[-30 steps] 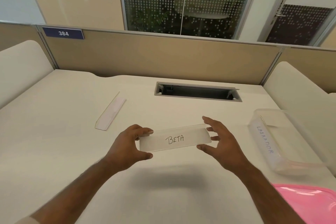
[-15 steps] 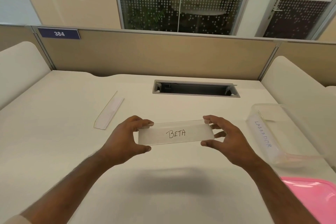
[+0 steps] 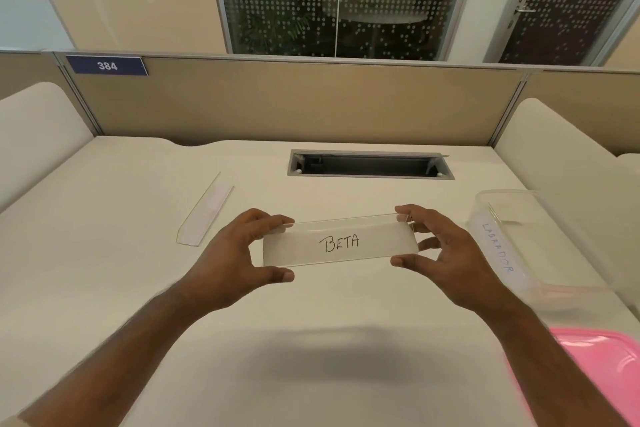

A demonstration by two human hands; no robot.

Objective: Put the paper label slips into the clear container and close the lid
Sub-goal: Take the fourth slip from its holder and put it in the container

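Note:
A white slip marked "BETA" [image 3: 339, 243], in a clear sleeve, is held level above the desk. My left hand [image 3: 239, 253] pinches its left end and my right hand [image 3: 446, 253] grips its right end between thumb and fingers. The clear container [image 3: 568, 239] stands open at the right of the desk, with a slip marked "LABRADOR" [image 3: 497, 250] leaning inside against its near wall. Another slip in a clear sleeve [image 3: 205, 214] lies flat on the desk to the left. A pink lid [image 3: 602, 371] rests at the lower right corner.
A cable slot [image 3: 370, 165] is cut into the white desk [image 3: 104, 288] at the back middle. Tan partition panels [image 3: 294, 100] close off the back, with a "384" plate [image 3: 106, 65]. White rounded dividers stand at both sides.
My right hand has closed its grip on the right end of the BETA slip. The slip stays at about the same place between both hands.

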